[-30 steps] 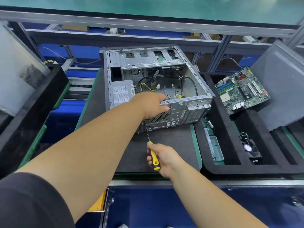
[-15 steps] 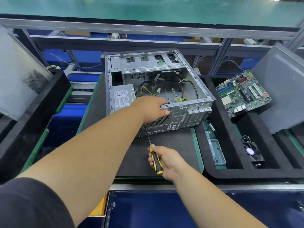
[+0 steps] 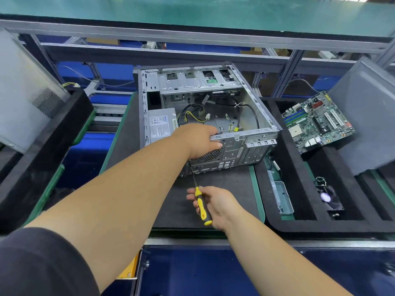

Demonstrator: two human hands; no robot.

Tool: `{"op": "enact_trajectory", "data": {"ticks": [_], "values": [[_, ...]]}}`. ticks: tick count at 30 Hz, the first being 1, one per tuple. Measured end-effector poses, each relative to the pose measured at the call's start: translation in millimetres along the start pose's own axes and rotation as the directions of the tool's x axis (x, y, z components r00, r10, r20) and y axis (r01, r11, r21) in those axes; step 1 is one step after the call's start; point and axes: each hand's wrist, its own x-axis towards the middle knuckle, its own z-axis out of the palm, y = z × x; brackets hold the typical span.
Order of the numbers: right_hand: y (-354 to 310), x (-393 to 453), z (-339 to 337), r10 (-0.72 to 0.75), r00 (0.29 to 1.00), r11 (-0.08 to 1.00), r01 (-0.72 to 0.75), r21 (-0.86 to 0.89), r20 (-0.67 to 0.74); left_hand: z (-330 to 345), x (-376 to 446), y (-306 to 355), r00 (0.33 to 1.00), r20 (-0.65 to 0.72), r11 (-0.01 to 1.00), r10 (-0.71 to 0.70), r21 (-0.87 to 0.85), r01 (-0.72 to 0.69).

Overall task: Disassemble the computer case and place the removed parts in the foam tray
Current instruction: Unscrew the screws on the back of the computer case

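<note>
An open metal computer case [image 3: 254, 116] lies on its side on a dark mat [image 3: 226, 189]. Inside it sit a power supply [image 3: 162, 124] and loose cables [image 3: 192, 116]. My left hand [image 3: 198, 139] grips the case's near rear edge, over the fan grille. My right hand [image 3: 215, 204] holds a yellow and black screwdriver [image 3: 202, 205] whose tip touches the lower rear panel of the case. To the right, a black foam tray [image 3: 299, 228] holds a green motherboard [image 3: 316, 122], a small fan [image 3: 328, 198] and a clear plastic part [image 3: 281, 196].
A grey side panel [image 3: 367, 122] leans in the right tray. Another black foam tray [image 3: 42, 150] with a perforated panel [image 3: 23, 97] stands at the left. An aluminium frame rail [image 3: 192, 41] and a green shelf run across the back.
The view has shifted slightly. My right hand has loosened around the screwdriver handle, fingers spreading. My left hand stays on the case edge.
</note>
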Motion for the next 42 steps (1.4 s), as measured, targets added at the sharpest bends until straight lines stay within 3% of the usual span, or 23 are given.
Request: {"op": "enact_trajectory", "data": {"ticks": [16, 21, 29, 42], "values": [[7, 6, 3, -0.105, 0.993, 0.992, 0.1, -0.079, -0.054, 1, 0, 0, 1.0, -0.013, 1.0, 0.007, -0.001, -0.007], [5, 5, -3, -0.057, 0.998, 0.997, 0.055, 0.061, 0.034, 1, 1, 0, 1.0, -0.011, 1.0, 0.012, 0.003, -0.012], [8, 3, -1, -0.145, 0.989, 0.98, 0.143, -0.14, -0.005, 2, 2, -1, 1.0, -0.017, 1.0, 0.01, 0.011, -0.01], [12, 8, -9, -0.162, 0.986, 0.969, 0.153, -0.195, -0.033, 3, 2, -1, 1.0, -0.018, 1.0, 0.007, 0.003, -0.007]]}}
